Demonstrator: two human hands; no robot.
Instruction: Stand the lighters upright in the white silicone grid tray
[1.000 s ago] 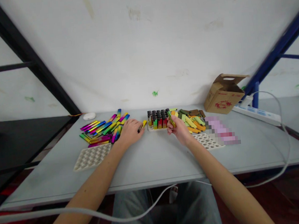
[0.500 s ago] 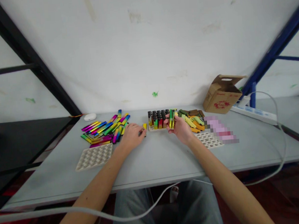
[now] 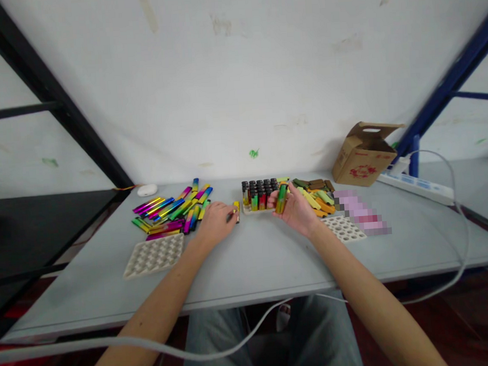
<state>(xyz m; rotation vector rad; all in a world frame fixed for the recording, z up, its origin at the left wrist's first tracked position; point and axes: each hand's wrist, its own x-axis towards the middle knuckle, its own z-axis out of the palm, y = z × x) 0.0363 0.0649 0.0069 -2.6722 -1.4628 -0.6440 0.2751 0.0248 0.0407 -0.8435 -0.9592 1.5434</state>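
Note:
My right hand (image 3: 298,212) is closed around a shiny green-and-yellow lighter (image 3: 282,199), tilted in the fingers. My left hand (image 3: 216,223) is closed at the right of the colourful pile, with a small dark piece (image 3: 230,215) at its fingertips. A yellow lighter (image 3: 237,210) with a dark lower end shows right at those fingertips; the fingers partly hide how it is held. Between the hands, towards the wall, a pale tray (image 3: 254,210) holds several upright lighters (image 3: 261,195) with black tops. Shiny multicoloured lighters (image 3: 173,209) lie heaped beside my left hand.
Yellow, orange, green and brown pieces (image 3: 320,200) lie behind my right hand. Pale trays with holes sit at left (image 3: 155,256) and right (image 3: 344,229). An open cardboard box (image 3: 363,155), a white power strip (image 3: 415,186), a white case (image 3: 147,190) and a loose cable (image 3: 464,229) are around.
My right hand has turned the green-and-yellow lighter from nearly upright to a tilt and lowered it slightly. The yellow lighter at my left fingertips shows more. My left hand has barely moved.

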